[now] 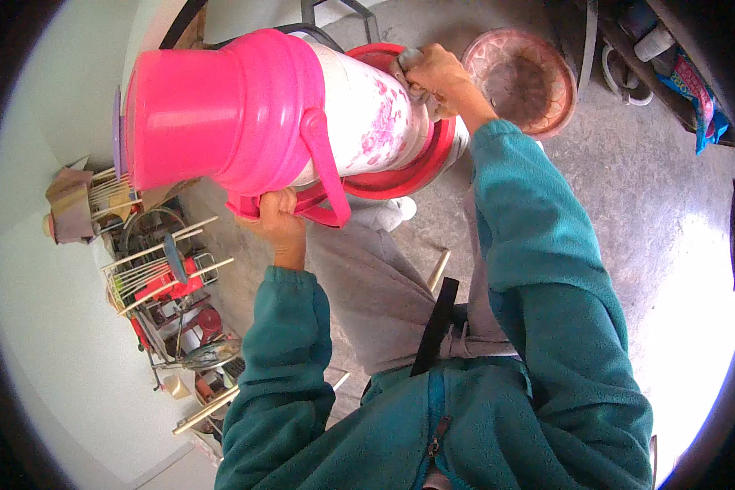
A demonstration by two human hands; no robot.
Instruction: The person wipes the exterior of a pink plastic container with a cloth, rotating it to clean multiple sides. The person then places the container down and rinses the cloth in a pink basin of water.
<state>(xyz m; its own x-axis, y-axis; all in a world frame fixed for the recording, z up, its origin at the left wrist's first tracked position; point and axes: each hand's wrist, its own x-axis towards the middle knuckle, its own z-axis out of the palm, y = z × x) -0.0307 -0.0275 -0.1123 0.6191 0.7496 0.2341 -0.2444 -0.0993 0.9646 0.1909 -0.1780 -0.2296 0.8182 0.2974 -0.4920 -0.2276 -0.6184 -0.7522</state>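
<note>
A vacuum flask with a pink top and a white, flower-printed body lies tilted on its side in front of me. My left hand is closed around its pink side handle. A pink carrying handle hangs down the near side of the body. At the base end, my right hand presses a crumpled greyish cloth against the flask. Beneath the flask is a round red-topped object, partly hidden by it; whether this is a lid or a basin I cannot tell.
A patterned pinkish basin stands at the upper right. Behind the flask is a dark metal frame. Wooden racks, a bicycle and clutter line the left wall. A shelf with a blue and pink packet is at the far right.
</note>
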